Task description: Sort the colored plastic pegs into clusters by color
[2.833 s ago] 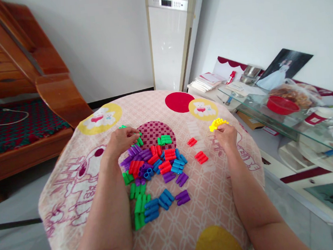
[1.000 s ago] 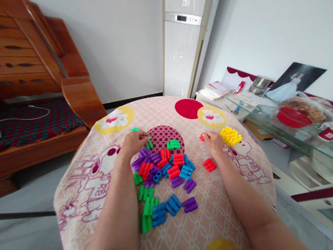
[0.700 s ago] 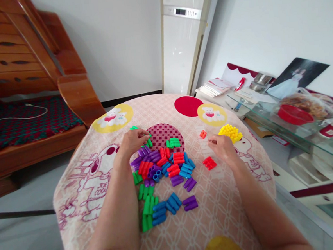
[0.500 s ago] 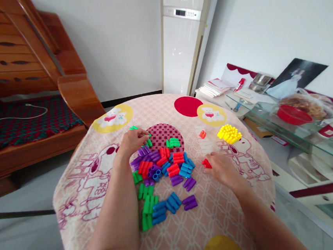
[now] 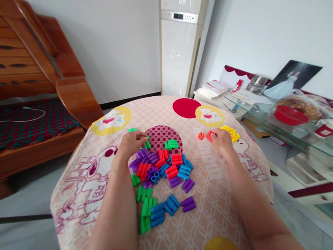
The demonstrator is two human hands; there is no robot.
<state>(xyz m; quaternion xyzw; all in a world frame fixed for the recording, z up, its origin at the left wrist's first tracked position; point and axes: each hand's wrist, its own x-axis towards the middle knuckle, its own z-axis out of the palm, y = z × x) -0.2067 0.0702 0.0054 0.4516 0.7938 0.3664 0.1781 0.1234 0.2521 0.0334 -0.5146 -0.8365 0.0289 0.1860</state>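
Observation:
My right hand [image 5: 222, 138] pinches a red bullet-shaped building block [image 5: 208, 136], held just right of a small red block [image 5: 201, 136] on the table. Directly behind its fingers is a tight group of yellow blocks [image 5: 231, 133], partly covered. My left hand [image 5: 132, 143] rests at the far left of the pile, its fingers closed together by a green block [image 5: 147, 144]; whether they grip anything is hidden. Between the hands spreads a loose pile of purple blocks [image 5: 152, 157], red blocks [image 5: 177, 159], blue blocks [image 5: 184, 172] and green blocks [image 5: 145, 194].
A patterned cloth covers the round table [image 5: 223, 221]. A glass-topped side table [image 5: 260, 120] at the right carries papers, a red bowl [image 5: 290, 114] and bags. To the left stands a wooden bench [image 5: 75, 94]; a white floor-standing unit [image 5: 179, 53] is at the back.
My right hand has moved away from me with the red block, from beside the pile to the small red block. My left hand has stayed by the green block.

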